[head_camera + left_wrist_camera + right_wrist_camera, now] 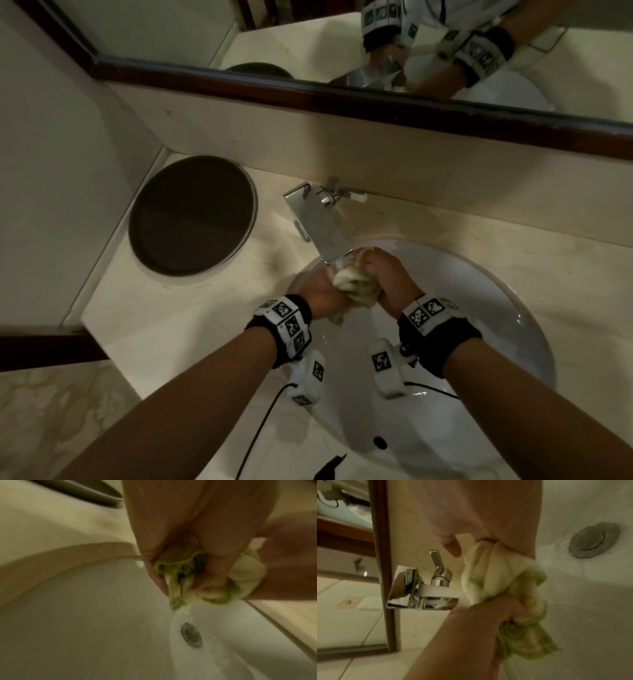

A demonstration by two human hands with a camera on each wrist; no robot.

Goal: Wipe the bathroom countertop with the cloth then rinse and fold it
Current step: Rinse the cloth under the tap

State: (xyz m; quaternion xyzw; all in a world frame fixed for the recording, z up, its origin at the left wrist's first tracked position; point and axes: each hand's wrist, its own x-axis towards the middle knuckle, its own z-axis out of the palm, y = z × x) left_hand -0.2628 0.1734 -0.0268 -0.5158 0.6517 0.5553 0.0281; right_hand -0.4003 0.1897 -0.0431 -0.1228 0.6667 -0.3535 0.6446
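Note:
A bunched, wet yellow-green cloth [352,286] hangs over the white sink basin [479,308], just under the chrome faucet spout [322,226]. My left hand [322,291] grips its left end and my right hand [387,277] grips its right end, the cloth twisted between them. In the left wrist view the cloth [185,574] sticks out below my curled fingers [214,550], and water runs from it toward the drain [191,635]. The right wrist view shows the twisted cloth [505,582] held by both hands beside the faucet [426,592].
A dark round tray [191,216] lies on the beige countertop [178,325] to the left of the sink. A wood-framed mirror [308,41] runs along the back wall. The faucet lever [346,195] sits behind the spout. A black cable [260,425] trails from my left wrist.

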